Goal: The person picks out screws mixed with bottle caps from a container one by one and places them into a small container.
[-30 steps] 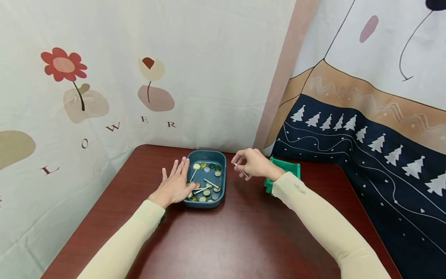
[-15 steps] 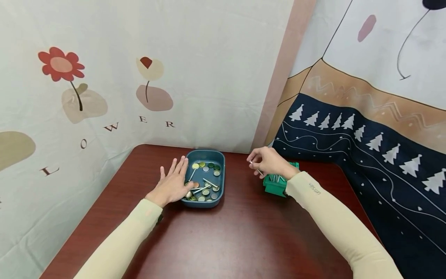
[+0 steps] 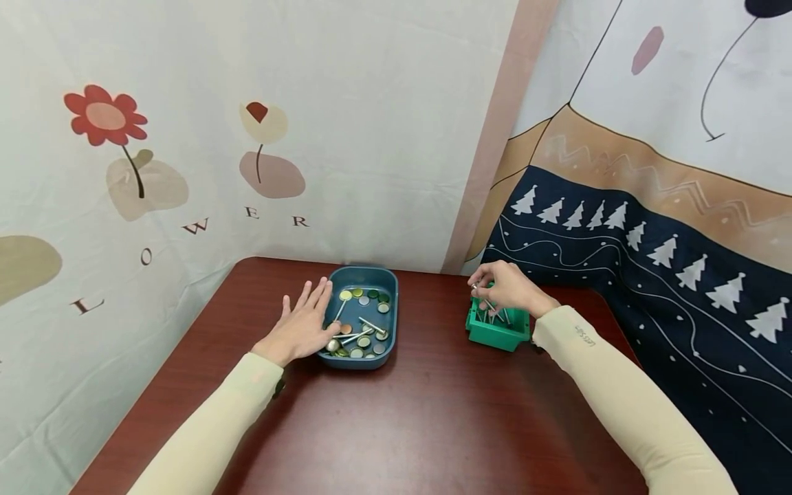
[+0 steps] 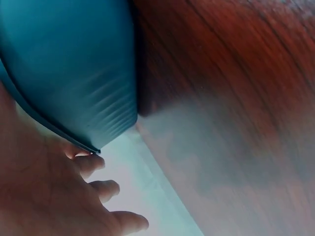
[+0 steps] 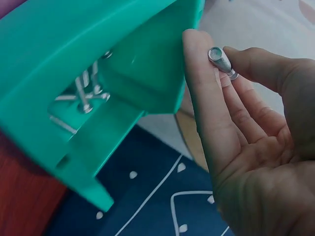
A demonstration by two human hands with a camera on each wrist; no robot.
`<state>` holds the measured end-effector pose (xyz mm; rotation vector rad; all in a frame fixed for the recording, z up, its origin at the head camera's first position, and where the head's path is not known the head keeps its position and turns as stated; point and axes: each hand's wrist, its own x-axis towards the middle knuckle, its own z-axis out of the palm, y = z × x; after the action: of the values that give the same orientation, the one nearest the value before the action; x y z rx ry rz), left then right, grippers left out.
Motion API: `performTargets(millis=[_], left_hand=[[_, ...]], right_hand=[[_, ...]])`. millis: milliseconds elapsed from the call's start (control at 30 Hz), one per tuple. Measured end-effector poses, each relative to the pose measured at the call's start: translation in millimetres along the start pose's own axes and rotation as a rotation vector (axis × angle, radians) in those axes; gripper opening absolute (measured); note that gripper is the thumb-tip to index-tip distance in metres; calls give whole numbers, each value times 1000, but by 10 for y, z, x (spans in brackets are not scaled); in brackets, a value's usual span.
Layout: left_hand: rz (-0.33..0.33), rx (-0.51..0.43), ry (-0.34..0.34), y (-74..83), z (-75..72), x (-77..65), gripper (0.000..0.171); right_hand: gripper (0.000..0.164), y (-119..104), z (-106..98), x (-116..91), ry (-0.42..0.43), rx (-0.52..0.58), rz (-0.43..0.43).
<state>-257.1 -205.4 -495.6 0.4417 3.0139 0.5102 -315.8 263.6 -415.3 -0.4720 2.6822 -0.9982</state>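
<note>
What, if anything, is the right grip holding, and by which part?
A small metal bolt-like piece, pinched between thumb and index finger of the right grip, near the end facing the wrist camera; whether that end is its head is unclear.

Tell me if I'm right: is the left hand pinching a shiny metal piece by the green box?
Not the left hand: it's the right hand pinching the shiny metal piece by the green box, as the head view shows.
</note>
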Motion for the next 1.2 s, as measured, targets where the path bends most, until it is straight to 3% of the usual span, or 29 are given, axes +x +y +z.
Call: performTargets(millis=[367, 633, 1033, 1200], left_hand=[[-2, -1, 4, -24, 32, -18, 92], [-2, -6, 9, -28, 42, -23, 92], [5, -3, 7, 21, 31, -29, 92], [-4, -1, 9, 35, 22, -35, 93]], right_hand=[[24, 162, -109, -20, -5, -50, 41], [17, 198, -162, 20, -44, -69, 81], [24, 297, -155, 137, -96, -263, 115], [26, 323, -161, 142, -100, -270, 144]])
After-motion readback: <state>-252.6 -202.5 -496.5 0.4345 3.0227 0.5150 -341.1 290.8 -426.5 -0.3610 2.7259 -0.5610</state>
